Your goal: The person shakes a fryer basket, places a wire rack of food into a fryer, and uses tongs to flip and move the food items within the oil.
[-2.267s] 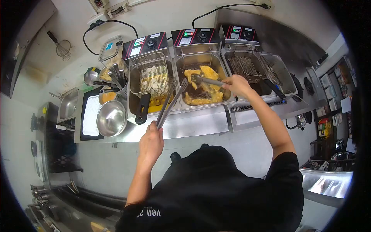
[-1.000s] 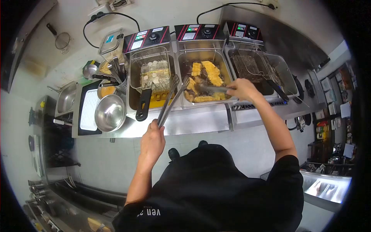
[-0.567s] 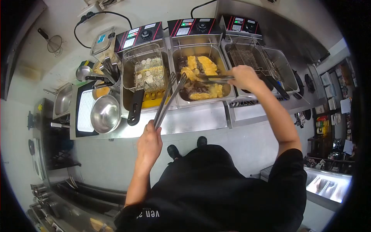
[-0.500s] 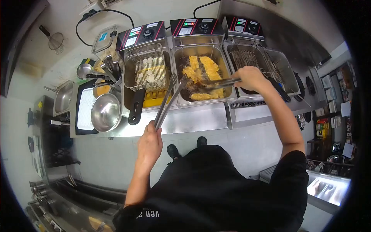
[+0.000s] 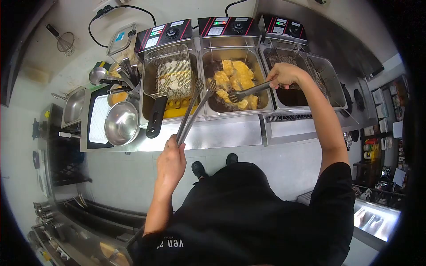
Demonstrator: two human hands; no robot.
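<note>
The left hand [image 5: 171, 165] clamps its fingers on open tongs [image 5: 189, 111]; the right hand [image 5: 285, 75] closes its fingers round a utensil [image 5: 254, 90], its head among golden pieces [image 5: 243, 75] in the middle fryer [image 5: 239, 114]. Their crowding seems to call for gentle contact.

wall: off-white, brownish stains near hanging whisk [image 5: 65, 43]; black cable [image 5: 132, 7] along it
backsplash: grey steel panel [image 5: 301, 22], right of centre
floor: pale grey tiles [image 5: 120, 181]
worktop: stainless steel [image 5: 222, 134], runs across view
sink: small metal basin [image 5: 76, 112], left end
right side: shelves [image 5: 377, 170] crowded with packages [image 5: 369, 148]
lower left: dark steel counter, metal containers [image 5: 44, 213] alongside
light: bright, white glare on lower-right steel surface [image 5: 375, 221]
</note>
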